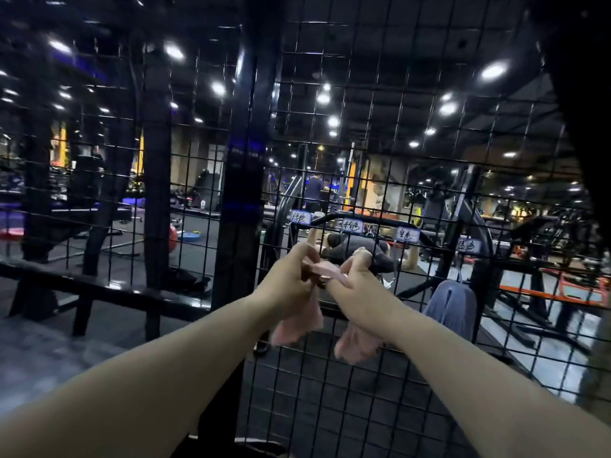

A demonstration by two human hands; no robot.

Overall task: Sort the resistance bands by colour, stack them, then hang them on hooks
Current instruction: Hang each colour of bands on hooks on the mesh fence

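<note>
Both my hands are raised in front of a black wire grid panel. Between them stretches a bundle of pink resistance bands. My left hand grips one side and my right hand grips the other. Loose pink loops hang below the left hand and below the right hand. The bands sit just under the white paper labels with handwriting that are fixed in a row on the grid. Any hook is hidden behind my hands.
A blue-grey cloth bundle hangs on the grid to the right of my hands. A thick black post borders the grid on the left. Behind the mesh are gym machines and people. A low black bench frame stands to the left.
</note>
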